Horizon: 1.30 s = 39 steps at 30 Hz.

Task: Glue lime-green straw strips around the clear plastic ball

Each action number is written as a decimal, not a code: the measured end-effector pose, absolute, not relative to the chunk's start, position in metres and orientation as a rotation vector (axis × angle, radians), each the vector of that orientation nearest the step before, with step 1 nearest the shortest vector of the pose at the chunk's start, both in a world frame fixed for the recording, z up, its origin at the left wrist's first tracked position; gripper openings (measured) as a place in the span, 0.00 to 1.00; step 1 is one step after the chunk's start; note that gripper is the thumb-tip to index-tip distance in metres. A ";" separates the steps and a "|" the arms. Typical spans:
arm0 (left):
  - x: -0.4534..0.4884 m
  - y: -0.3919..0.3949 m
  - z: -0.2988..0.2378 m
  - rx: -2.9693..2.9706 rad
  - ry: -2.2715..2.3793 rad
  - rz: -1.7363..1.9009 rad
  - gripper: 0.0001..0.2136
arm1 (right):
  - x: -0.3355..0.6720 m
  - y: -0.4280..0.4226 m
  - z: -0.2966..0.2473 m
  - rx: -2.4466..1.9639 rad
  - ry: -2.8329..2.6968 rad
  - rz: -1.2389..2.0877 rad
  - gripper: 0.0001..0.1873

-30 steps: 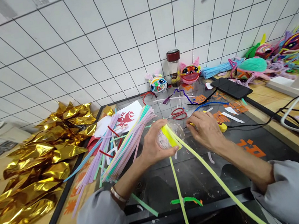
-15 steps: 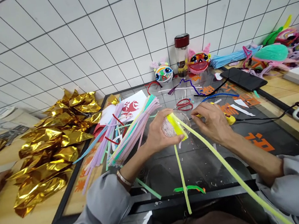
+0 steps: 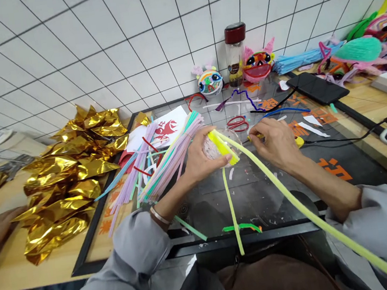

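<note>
And straight ahead, beyond the fingers (image 3: 221,161), here's the wall (image 3: 110,41): white tiles, thin dark joints, running right across the top of the view! Those lines slant away to the left, the grid leaning hard on that side. Down below, directly under the fingers, it's a dark, glossy panel (image 3: 206,210), with orange lettering (image 3: 334,171) to their right. Look at the black frame (image 3: 274,235) along its edge, nearer the wearer than the fingers! Out wide on both sides of them, pale wooden tabletop (image 3: 14,278), grain showing. Lower still, past the near edge, a patch of light grey floor (image 3: 169,280). And the light's bright, laying a soft sheen over the panel!
</note>
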State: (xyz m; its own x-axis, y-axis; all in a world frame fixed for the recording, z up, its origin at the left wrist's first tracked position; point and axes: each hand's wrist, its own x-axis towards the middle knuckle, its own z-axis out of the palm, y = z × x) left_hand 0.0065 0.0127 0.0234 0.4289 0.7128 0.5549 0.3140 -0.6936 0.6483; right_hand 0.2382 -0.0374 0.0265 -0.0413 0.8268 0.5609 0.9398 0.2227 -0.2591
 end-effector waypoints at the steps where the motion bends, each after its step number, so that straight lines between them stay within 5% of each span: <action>1: 0.006 0.013 0.023 2.225 0.879 1.182 0.33 | 0.238 -0.037 0.027 -1.672 -1.901 -0.231 0.08; 8: 0.004 0.018 0.020 2.197 0.898 1.223 0.34 | 0.229 -0.049 0.036 -1.649 -2.133 -0.105 0.09; 18: 0.000 0.023 0.024 2.121 0.919 1.321 0.33 | 0.185 -0.087 0.022 -0.852 -2.763 -0.118 0.09; 26: 0.003 0.023 0.041 2.167 0.897 1.413 0.31 | 0.175 -0.077 0.013 -0.792 -2.669 -0.310 0.11; 32: 0.011 0.018 0.064 2.209 0.856 1.426 0.33 | 0.152 -0.052 0.005 -0.845 -2.714 -0.117 0.11; 39: 0.026 0.014 0.075 2.206 0.804 1.368 0.33 | 0.137 -0.051 0.006 -0.792 -2.664 0.072 0.29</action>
State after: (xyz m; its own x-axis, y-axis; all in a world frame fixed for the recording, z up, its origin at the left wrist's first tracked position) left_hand 0.0256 0.0144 0.0752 0.3480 0.6666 0.6592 0.2521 -0.7438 0.6190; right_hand 0.1373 -0.0513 0.0065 -0.7781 0.5377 0.3247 0.5194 0.8415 -0.1489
